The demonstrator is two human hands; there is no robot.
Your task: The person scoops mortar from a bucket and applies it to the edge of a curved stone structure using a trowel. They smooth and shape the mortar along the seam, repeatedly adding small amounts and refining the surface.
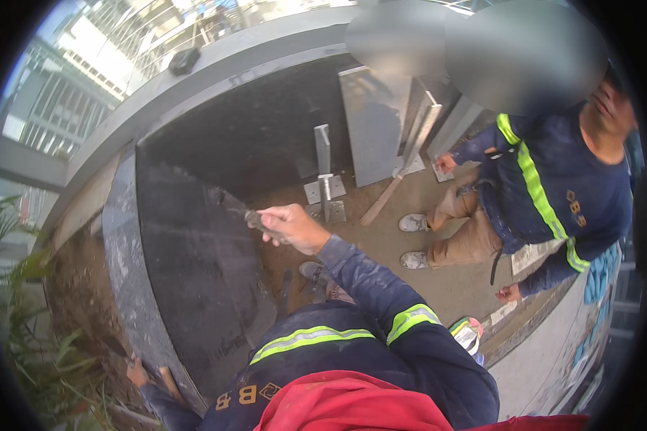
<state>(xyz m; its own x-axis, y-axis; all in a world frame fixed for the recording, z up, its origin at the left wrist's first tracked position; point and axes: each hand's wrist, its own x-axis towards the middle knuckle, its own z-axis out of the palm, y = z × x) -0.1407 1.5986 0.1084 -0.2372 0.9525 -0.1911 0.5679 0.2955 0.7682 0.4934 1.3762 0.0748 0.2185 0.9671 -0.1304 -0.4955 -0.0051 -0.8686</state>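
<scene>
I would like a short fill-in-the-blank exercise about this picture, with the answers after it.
1. The right hand holds a small tool against the dark ___ slab.
2. The left hand rests at the slab's lower ___ corner.
3. A co-worker in a navy shirt with ___ reflective stripes stands nearby.
4. A metal bracket stands ___ on the floor.

Answers: stone; left; yellow; upright

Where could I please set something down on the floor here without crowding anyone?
Bare floor lies between the co-worker's shoes and the right arm. It is crowded around the metal brackets and the wooden stick. The right hand holds a tool against the dark slab; the left hand grips its outer edge.
</scene>
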